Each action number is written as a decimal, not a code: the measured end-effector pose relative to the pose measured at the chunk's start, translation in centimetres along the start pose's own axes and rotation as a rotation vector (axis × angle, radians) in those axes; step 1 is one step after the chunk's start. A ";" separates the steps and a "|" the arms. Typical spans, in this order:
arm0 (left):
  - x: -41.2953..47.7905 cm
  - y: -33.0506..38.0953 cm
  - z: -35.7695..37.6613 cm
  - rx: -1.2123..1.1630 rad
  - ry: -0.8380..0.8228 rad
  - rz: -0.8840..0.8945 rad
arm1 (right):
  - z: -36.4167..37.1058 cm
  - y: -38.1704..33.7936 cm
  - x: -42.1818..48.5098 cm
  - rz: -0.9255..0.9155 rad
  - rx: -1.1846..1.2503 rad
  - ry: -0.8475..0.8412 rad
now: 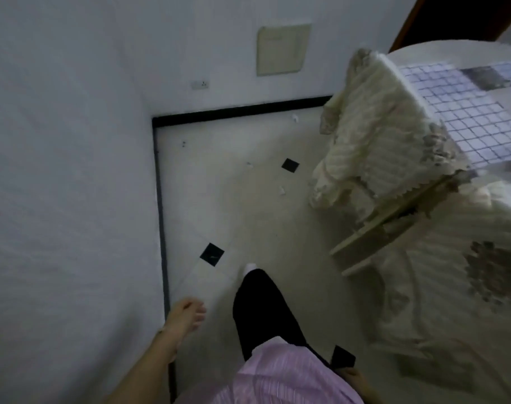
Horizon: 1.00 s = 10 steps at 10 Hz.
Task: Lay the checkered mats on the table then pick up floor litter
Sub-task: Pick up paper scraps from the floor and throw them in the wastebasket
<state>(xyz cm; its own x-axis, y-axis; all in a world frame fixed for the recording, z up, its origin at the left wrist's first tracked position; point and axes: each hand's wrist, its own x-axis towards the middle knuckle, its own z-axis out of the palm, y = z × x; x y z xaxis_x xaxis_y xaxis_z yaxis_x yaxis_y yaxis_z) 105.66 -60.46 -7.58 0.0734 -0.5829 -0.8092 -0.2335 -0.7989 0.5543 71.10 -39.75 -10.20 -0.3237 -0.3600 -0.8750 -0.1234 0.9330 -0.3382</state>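
A checkered mat (464, 118) lies flat on the round table (441, 51) at the upper right. Small white scraps of litter lie on the pale floor: one near the black skirting (295, 118), one mid-floor (282, 190), a tiny one (249, 163). My left hand (187, 314) hangs low at the left beside the wall, fingers loosely curled and holding nothing. My right hand (359, 380) shows only partly at the bottom edge behind my pink shirt; its fingers are hidden.
A chair (374, 234) draped with cream lace cloth (365, 132) stands by the table. The white wall (73, 170) closes the left side, with black skirting (234, 112) along the floor. Black inset tiles (212, 255) dot the floor. My leg in black trousers (260, 310) steps forward.
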 end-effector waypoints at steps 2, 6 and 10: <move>7.8 12.5 0.4 -0.004 0.035 -0.016 | 0.8 -5.3 10.0 -0.041 -0.102 -0.046; 21.9 24.3 -5.6 0.379 0.163 -0.154 | -2.9 -55.0 18.3 -0.210 0.199 0.035; 42.1 58.3 -6.2 0.378 0.020 -0.088 | -2.0 -68.1 28.4 0.097 0.486 0.164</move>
<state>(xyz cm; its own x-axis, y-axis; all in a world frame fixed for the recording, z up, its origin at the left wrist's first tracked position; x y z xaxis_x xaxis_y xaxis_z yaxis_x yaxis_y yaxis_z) 101.12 -132.48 -8.14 0.1275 -0.5202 -0.8445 -0.5663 -0.7372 0.3686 68.48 -113.50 -11.32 -0.4596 -0.2303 -0.8578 0.3518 0.8396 -0.4139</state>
